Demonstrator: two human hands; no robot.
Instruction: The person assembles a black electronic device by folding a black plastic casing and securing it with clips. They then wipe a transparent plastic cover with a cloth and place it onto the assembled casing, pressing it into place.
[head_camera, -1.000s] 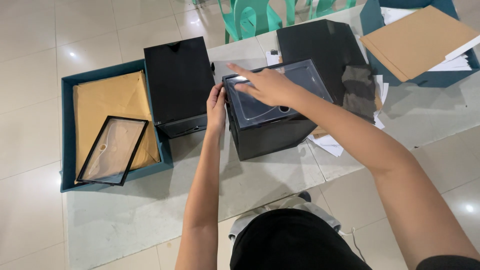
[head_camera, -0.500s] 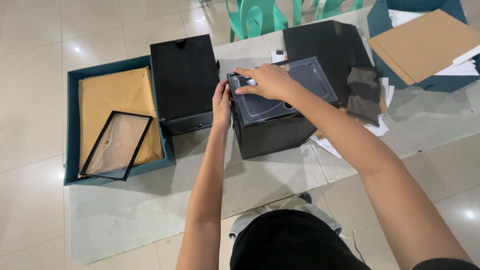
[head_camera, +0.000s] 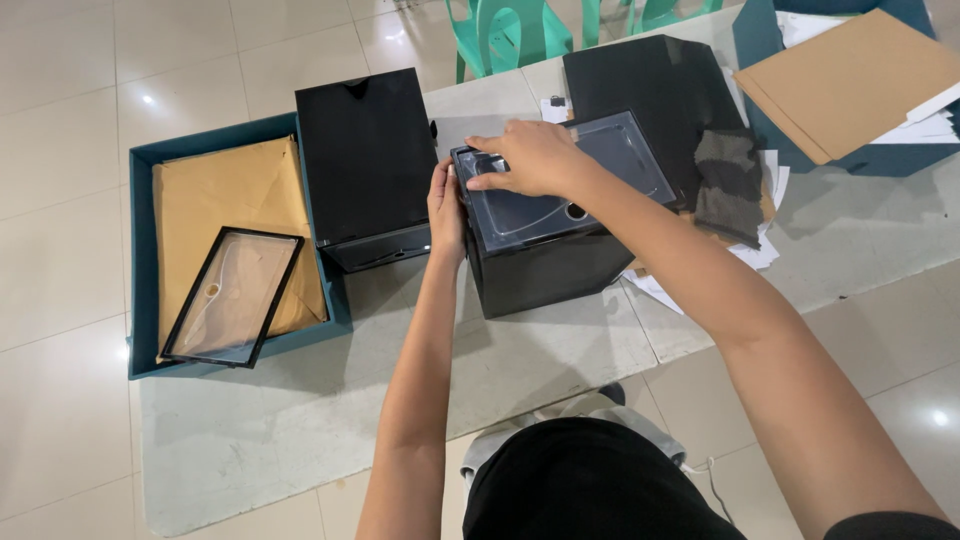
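Observation:
A black box (head_camera: 545, 265) stands in the middle of the grey table (head_camera: 300, 400), topped by a clear plastic panel (head_camera: 570, 190) with a small round hole. My left hand (head_camera: 446, 210) presses flat against the box's left side near its top edge. My right hand (head_camera: 530, 155) lies palm down on the panel's far left corner, fingers spread. A second, closed black box (head_camera: 368, 165) sits just left of it, close to my left hand.
A teal tray (head_camera: 140, 250) at left holds a brown envelope (head_camera: 225, 200) and a black-framed clear panel (head_camera: 233, 297). Behind lie a black sheet (head_camera: 650, 80), a dark cloth (head_camera: 730, 185), loose papers, and a teal tray with brown cardboard (head_camera: 850, 80). Green chairs (head_camera: 500, 30) stand beyond.
My right hand has slid left across the clear panel toward its far left corner. My left hand stays against the box's left side.

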